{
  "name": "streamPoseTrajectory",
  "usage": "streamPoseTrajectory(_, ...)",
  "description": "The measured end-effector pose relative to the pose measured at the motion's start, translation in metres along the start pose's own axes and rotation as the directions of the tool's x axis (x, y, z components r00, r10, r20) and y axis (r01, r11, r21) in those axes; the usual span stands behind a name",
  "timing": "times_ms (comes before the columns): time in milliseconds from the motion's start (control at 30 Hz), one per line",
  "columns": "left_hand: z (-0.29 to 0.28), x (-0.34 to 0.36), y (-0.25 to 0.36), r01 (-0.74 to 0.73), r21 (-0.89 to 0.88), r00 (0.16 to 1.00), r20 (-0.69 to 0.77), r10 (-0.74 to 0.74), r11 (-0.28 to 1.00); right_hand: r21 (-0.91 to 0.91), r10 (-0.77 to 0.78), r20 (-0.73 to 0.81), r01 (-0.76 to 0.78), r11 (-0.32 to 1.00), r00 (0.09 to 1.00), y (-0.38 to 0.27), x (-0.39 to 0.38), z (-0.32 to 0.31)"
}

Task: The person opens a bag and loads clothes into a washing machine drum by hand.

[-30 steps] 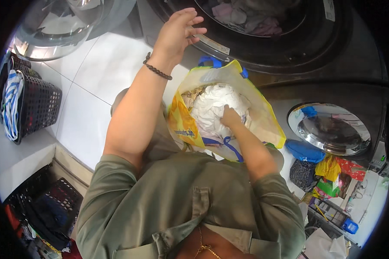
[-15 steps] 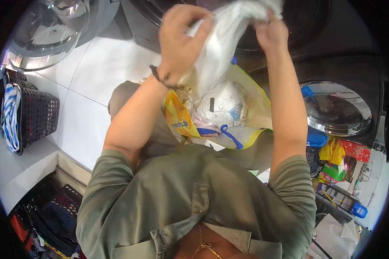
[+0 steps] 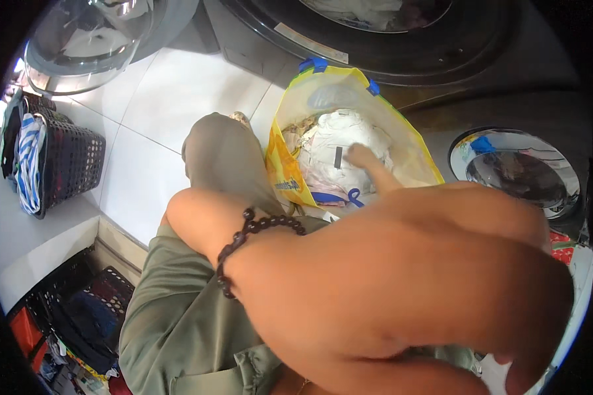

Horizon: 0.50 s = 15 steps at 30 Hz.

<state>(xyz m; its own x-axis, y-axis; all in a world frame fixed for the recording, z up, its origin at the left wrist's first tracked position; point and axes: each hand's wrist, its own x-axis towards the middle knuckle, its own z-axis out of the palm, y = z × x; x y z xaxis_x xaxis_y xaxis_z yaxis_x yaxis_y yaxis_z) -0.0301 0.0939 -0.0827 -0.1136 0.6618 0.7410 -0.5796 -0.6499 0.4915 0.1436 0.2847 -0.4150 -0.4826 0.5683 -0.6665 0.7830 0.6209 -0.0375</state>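
Observation:
My left hand (image 3: pixel 415 276) looms large across my front, its wrist ringed by a dark beaded bracelet (image 3: pixel 257 230). Its fingers bend down at the lower right, partly out of sight, and nothing shows in them. Behind it, a small part of my right hand (image 3: pixel 364 159) reaches into a yellow and white bag (image 3: pixel 412 135). Its curled fingers press on white cloth (image 3: pixel 349 128) heaped in the bag, beside a dark oblong patch. My right forearm is hidden. Beyond the bag, white cloth (image 3: pixel 352 8) lies inside the round opening of a dark front-loading machine (image 3: pixel 402 62).
An open glass door (image 3: pixel 85 46) hangs at the upper left. Below it stands a dark perforated laundry basket (image 3: pixel 72 155) with a blue-striped cloth (image 3: pixel 29 158) over its side. Another basket (image 3: pixel 112 296) of dark clothes is lower left. A second round door (image 3: pixel 517 164) is at right.
The white cloth that was lifted in front of the machine has left my hands. My left hand has come back across my body, and my right hand has dropped into the bag.

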Motion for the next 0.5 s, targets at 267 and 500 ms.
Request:
streamPoseTrajectory(267,-0.021,-0.001,-0.004,0.143,0.374,0.988,-0.109,-0.110,0.916,0.221,0.244,-0.174,-0.204,0.954,0.954,0.030,-0.005,0.074)
streamPoseTrajectory(500,-0.111,-0.019,-0.107,0.330,0.898,0.918,-0.234,-0.319,0.291,0.680,-0.045,-0.519,0.444,0.583,0.854,0.018,-0.089,-0.110)
